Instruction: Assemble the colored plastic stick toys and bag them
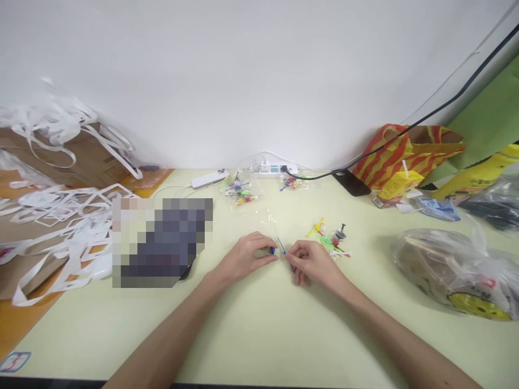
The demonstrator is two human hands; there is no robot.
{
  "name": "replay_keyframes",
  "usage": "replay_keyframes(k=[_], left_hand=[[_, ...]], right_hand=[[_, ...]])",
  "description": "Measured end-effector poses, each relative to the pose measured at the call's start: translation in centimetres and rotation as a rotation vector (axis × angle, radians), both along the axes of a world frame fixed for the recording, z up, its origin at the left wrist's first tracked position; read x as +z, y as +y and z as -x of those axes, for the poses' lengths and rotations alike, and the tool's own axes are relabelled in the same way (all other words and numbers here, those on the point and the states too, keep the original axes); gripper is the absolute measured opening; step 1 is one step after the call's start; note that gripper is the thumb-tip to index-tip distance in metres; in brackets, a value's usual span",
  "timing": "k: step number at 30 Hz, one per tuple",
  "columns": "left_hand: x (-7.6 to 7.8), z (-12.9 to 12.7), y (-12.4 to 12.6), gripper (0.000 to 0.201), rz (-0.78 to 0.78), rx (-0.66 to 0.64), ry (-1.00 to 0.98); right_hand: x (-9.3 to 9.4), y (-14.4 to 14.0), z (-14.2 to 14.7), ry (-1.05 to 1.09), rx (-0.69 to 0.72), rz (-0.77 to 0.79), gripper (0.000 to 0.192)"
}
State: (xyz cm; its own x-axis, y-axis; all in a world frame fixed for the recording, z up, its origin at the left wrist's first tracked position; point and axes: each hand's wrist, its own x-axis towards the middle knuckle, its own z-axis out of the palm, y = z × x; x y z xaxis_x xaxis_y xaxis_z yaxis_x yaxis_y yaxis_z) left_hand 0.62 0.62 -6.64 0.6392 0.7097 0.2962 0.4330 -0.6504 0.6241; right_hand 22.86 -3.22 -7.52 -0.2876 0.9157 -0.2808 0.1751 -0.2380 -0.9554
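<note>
My left hand is closed on a small dark-blue piece, pinched between thumb and fingertips. A thin blue plastic stick is gripped by my right hand, its upper end pointing up and left. The two hands face each other closely above the pale table, and the blue parts are apart. Just beyond my right hand lies a loose group of small plastic parts: a yellow piece, a green piece and a grey-black piece. Their exact kind is too small to tell.
Clear bags of coloured parts lie near a power strip. At left are white straps and a blurred dark object. A phone, a yellow drink carton, a striped bag and a plastic-wrapped bundle stand right.
</note>
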Motion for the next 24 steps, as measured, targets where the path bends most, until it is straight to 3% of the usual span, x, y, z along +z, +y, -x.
replay_keyframes(k=[7,11,14,16,19,22,24], left_hand=[[0.0,0.2,0.3,0.025,-0.075,0.070,-0.001],[-0.2,1.0,1.1,0.029,-0.194,0.268,0.121],[-0.8,2.0,1.7,0.031,-0.209,0.327,0.232],[-1.2,2.5,1.9,0.032,-0.204,0.345,0.261],[-1.6,2.8,2.1,0.035,-0.217,0.382,0.295],[-1.8,2.8,2.2,0.036,-0.226,0.395,0.334],[-1.8,2.9,2.3,0.036,-0.219,0.403,0.349]], right_hand=[[1.3,0.0,-0.4,0.016,0.027,-0.028,0.045],[2.4,0.7,-2.1,-0.010,-0.227,-0.247,0.042],[3.3,1.2,-4.0,0.018,-0.476,-0.412,0.034],[3.6,1.5,-5.4,-0.025,-0.546,-0.497,0.032],[3.7,2.1,-7.4,-0.350,-0.452,-0.688,0.030],[3.4,2.6,-8.9,-0.736,-0.215,-0.865,0.028],[3.2,2.9,-9.3,-0.863,-0.072,-0.914,0.028]])
